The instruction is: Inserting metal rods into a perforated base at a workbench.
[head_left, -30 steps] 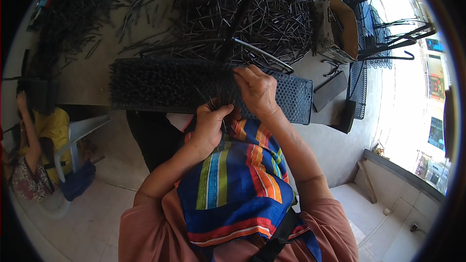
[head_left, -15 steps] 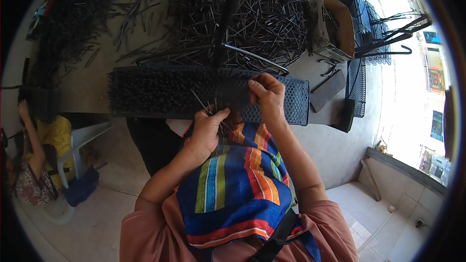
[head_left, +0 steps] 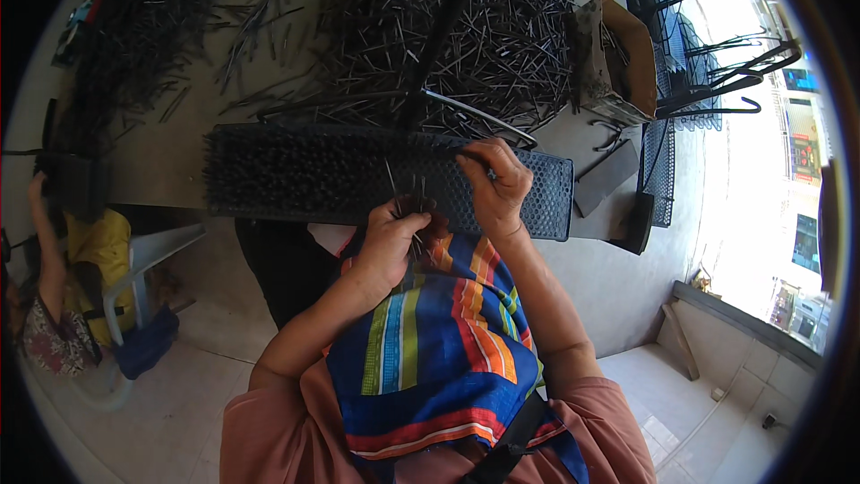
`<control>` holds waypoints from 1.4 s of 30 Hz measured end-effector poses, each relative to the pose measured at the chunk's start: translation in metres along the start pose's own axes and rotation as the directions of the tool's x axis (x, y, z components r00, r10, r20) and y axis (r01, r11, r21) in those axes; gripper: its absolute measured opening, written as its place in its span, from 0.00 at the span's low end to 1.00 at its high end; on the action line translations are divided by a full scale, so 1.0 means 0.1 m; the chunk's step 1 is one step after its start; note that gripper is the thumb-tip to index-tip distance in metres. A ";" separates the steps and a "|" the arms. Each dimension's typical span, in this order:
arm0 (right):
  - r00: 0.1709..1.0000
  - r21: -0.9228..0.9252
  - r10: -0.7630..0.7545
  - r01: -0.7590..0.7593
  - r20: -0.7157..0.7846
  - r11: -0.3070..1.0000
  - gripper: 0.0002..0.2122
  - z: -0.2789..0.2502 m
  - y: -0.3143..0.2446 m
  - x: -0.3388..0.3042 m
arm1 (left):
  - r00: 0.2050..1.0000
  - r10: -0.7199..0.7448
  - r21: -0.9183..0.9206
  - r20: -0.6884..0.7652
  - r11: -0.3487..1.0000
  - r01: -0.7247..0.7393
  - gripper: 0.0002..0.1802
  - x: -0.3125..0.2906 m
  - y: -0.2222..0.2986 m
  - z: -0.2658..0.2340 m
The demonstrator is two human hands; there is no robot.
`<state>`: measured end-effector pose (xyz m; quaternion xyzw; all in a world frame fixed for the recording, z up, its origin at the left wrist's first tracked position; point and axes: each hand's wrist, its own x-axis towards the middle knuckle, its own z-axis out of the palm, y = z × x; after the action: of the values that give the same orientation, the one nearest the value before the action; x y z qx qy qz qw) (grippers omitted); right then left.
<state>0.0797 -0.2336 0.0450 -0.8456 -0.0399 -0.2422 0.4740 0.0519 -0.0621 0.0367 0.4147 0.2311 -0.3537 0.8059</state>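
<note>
A long dark perforated tray (head_left: 537, 193) lies across the table's front edge, its left part filled with upright black pins. My left hand (head_left: 394, 237) sits just below the tray and holds a small bunch of thin black pins (head_left: 405, 202) pointing upward. My right hand (head_left: 497, 184) rests on the tray's middle, fingers pinched on a single pin at the edge of the filled part. A big heap of loose black pins (head_left: 448, 27) covers the table behind the tray.
A striped colourful cloth (head_left: 439, 341) covers my lap. A brown cardboard box (head_left: 614, 63) stands at the right of the heap, with black wire racks (head_left: 699, 45) beyond it. Another person in yellow sits on a plastic chair (head_left: 134, 260) at the left.
My left hand dropped slightly below the tray with its bunch of pins. My right hand stayed on the tray's middle, shifting a little along the filled rows.
</note>
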 end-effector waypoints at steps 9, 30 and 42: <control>0.959 0.055 0.283 -0.284 0.016 0.957 0.04 0.03 0.11 -0.05 | 0.999 0.028 0.026 -0.015 0.999 -0.028 0.07 0.05 -0.04 -0.05; 0.993 -0.265 0.075 -0.048 0.093 0.963 0.06 0.07 0.04 0.01 | 0.998 0.018 -0.042 -0.053 0.999 -0.020 0.05 0.08 -0.03 -0.04; 0.873 -0.330 -0.108 0.292 0.476 0.898 0.05 0.01 0.08 0.24 | 0.999 0.001 -0.073 -0.040 0.997 -0.004 0.07 0.11 -0.07 -0.03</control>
<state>0.1036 -0.2414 0.0491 -0.9467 -0.1873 -0.0934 0.2448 0.0531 -0.0664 0.0240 0.3920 0.2595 -0.3358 0.8162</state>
